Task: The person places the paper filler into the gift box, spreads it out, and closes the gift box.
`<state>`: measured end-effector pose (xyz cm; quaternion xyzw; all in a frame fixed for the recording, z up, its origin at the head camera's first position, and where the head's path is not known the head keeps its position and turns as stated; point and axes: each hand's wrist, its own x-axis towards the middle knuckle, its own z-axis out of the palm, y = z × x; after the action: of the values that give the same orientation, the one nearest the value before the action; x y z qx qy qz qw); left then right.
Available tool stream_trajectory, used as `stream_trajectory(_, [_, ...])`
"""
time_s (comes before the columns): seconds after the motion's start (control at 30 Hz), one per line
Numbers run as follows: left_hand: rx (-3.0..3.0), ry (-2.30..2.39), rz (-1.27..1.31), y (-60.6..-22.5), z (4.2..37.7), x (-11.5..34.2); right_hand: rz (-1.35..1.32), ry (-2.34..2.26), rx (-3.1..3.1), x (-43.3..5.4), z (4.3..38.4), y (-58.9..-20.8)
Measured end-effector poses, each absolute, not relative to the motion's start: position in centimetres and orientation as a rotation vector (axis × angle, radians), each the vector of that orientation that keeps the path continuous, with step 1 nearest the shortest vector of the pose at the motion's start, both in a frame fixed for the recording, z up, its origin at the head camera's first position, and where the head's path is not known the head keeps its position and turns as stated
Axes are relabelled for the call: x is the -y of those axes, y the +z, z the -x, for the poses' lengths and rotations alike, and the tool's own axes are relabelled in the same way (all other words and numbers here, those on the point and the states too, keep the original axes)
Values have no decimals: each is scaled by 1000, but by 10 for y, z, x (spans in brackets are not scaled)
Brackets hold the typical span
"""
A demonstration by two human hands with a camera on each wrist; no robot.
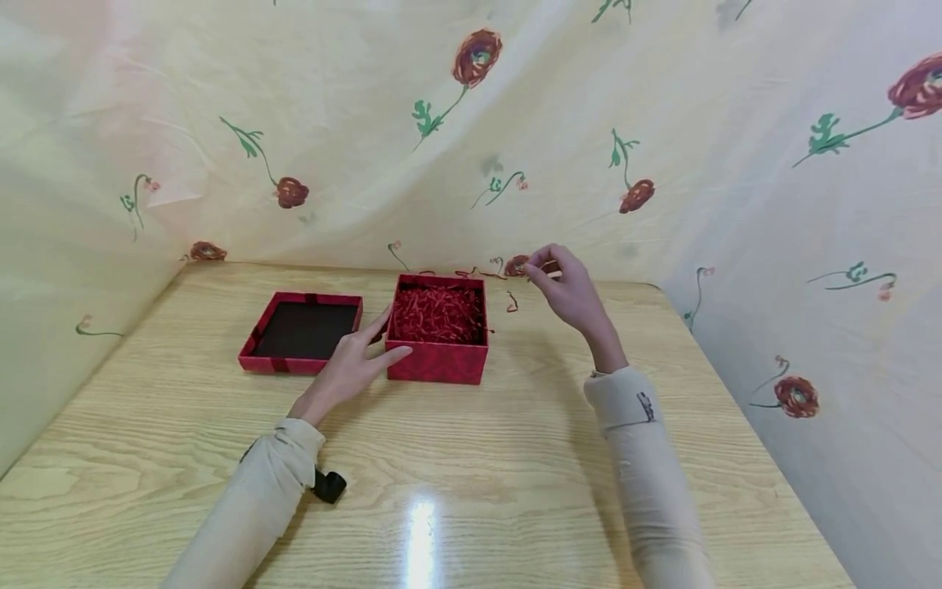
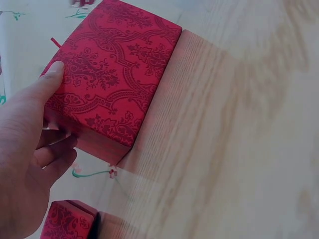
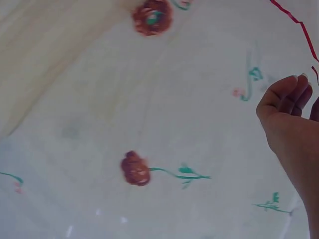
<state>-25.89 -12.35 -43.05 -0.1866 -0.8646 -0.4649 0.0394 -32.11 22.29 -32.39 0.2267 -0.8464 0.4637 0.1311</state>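
An uncovered red gift box (image 1: 437,362) with a dark damask pattern holds a heap of red shredded paper (image 1: 437,313). My left hand (image 1: 352,364) holds its near left corner, thumb on the front wall and fingers along the left side. In the left wrist view the thumb lies on the patterned wall of the box (image 2: 114,74). Raised to the right of the box, my right hand (image 1: 565,286) has thumb and index finger brought together, apparently pinching a thin red paper strip; the fingertips are partly cut off in the right wrist view. A red strip (image 3: 301,25) shows near them.
Left of the box, the red lid (image 1: 280,365) lies with its black inside up. A few loose red shreds (image 1: 513,303) are around the box's back and right. A small black object (image 1: 329,487) is by the left sleeve. Flowered cloth (image 1: 353,123) hangs behind the wooden table (image 1: 471,442).
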Motion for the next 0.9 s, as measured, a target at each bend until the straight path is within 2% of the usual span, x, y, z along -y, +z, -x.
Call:
stream_trajectory(0.3, [2651, -1420, 571, -430, 258, 124, -818, 1414, 2424, -180, 315, -304])
stream_trajectory(0.9, [2633, -1424, 581, -430, 259, 123, -1030, 1332, 2469, -144, 311, -308])
